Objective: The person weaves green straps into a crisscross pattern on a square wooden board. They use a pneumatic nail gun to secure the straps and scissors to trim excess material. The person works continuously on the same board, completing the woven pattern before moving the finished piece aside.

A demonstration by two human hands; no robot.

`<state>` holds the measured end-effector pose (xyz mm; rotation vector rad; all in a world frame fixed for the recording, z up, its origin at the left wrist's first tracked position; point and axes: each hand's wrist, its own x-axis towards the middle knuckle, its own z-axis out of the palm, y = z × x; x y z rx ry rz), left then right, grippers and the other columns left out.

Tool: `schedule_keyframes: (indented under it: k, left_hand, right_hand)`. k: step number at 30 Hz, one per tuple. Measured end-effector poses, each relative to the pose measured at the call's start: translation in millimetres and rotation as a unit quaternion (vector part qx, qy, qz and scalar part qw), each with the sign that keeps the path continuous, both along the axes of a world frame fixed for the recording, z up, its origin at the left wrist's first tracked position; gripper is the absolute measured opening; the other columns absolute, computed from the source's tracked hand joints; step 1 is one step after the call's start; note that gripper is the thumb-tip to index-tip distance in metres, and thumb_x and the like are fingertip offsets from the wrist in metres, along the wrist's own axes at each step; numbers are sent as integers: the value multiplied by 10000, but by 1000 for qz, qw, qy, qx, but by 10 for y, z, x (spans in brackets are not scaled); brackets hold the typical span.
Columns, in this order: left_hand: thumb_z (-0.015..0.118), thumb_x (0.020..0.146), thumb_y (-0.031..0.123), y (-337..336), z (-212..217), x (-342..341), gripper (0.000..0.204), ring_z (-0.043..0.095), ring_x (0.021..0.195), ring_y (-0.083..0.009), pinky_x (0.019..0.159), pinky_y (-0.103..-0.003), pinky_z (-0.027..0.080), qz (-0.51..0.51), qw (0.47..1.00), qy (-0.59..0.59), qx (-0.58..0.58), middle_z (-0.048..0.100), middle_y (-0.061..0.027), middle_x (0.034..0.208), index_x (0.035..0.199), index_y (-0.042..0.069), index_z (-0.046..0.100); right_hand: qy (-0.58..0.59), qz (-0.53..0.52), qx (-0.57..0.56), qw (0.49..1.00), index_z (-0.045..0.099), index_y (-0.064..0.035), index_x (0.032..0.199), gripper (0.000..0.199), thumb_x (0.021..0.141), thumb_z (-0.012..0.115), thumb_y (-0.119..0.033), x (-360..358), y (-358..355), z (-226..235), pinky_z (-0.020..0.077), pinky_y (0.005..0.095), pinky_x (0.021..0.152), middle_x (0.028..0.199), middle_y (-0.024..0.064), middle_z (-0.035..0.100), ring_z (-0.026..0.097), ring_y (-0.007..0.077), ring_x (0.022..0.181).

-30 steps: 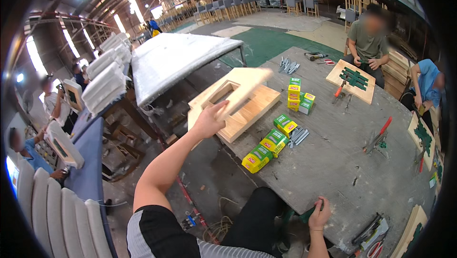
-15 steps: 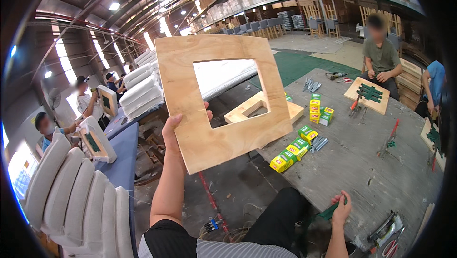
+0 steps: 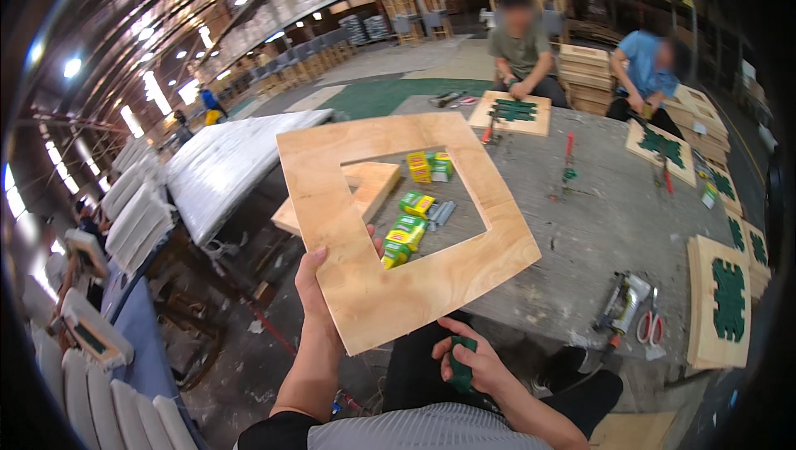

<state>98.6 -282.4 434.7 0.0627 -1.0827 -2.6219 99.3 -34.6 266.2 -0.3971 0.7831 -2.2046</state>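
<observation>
My left hand (image 3: 317,288) grips a plywood frame (image 3: 365,317) with a square opening by its lower left edge, thumb on the front face and fingertips showing through the opening. The frame is raised and tilted in front of me. Just below its bottom edge, my right hand (image 3: 485,363) is closed round a dark green bundle of webbing (image 3: 462,364), the index finger stretched toward the frame. Behind the held frame, partly hidden, another wooden frame (image 3: 380,184) lies at the table's left edge. Green and yellow boxes (image 3: 405,233) and grey staple strips (image 3: 442,214) show through the opening.
On the grey table (image 3: 547,226) at the right lie a staple gun (image 3: 620,305) and red-handled scissors (image 3: 652,325). Webbed wooden frames (image 3: 701,325) are stacked at the right edge. Two people sit across the table. A plastic-wrapped stack (image 3: 240,160) stands at the left.
The view has turned to the right. My right hand has risen with the green webbing from beside the table edge to just under the frame. My left hand still holds the frame, now lower.
</observation>
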Motion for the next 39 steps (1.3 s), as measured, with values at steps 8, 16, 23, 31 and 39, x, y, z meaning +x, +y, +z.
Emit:
schedule_keyframes:
  k: [8, 16, 23, 31, 39]
  left_hand:
    - [574, 913, 309, 718, -587, -176, 669, 621, 1209, -391, 1035, -523, 522, -82, 992, -87, 29, 616, -247, 1315, 1465, -43, 436]
    - [588, 988, 41, 1401, -1199, -441, 401, 626, 1228, -283, 1074, -441, 500, -97, 989, -94, 65, 632, -123, 1300, 1376, 18, 486]
    - [596, 972, 74, 1949, -1892, -486, 411, 607, 1269, -284, 1109, -506, 468, -221, 944, -238, 60, 626, -104, 1359, 1373, 91, 506]
    - [590, 1026, 123, 1883, -2477, -254, 412, 615, 1271, -385, 1106, -512, 480, -378, 877, -271, 120, 610, -137, 1398, 1421, 82, 481]
    - [556, 1073, 288, 1743, -2701, -183, 482, 619, 1267, -404, 1062, -503, 508, -528, 752, -394, -21, 578, -209, 1441, 1490, 105, 399]
  right_hand:
    - [-123, -272, 21, 954, 533, -7, 1223, 356, 1039, 628, -296, 64, 141, 68, 566, 395, 635, 1036, 135, 654, 658, 224, 685]
    - [-143, -430, -14, 892, 539, 40, 1358, 458, 924, 604, -91, -629, 961, -259, 520, 446, 1031, 1240, 168, 673, 667, 315, 1144]
    - [-175, -400, 92, 895, 550, -39, 1397, 811, 1019, 341, -726, -872, 1630, -637, 552, 480, 967, 1304, 141, 681, 686, 309, 1122]
    - [-314, -343, -82, 881, 546, -124, 1366, 880, 949, 252, -841, 558, 1355, -1152, 534, 487, 677, 1032, 151, 719, 657, 303, 722]
    - [-320, -438, 51, 839, 563, -112, 1189, 457, 1084, 434, -537, 403, 1510, -1239, 546, 445, 677, 914, 85, 673, 641, 234, 733]
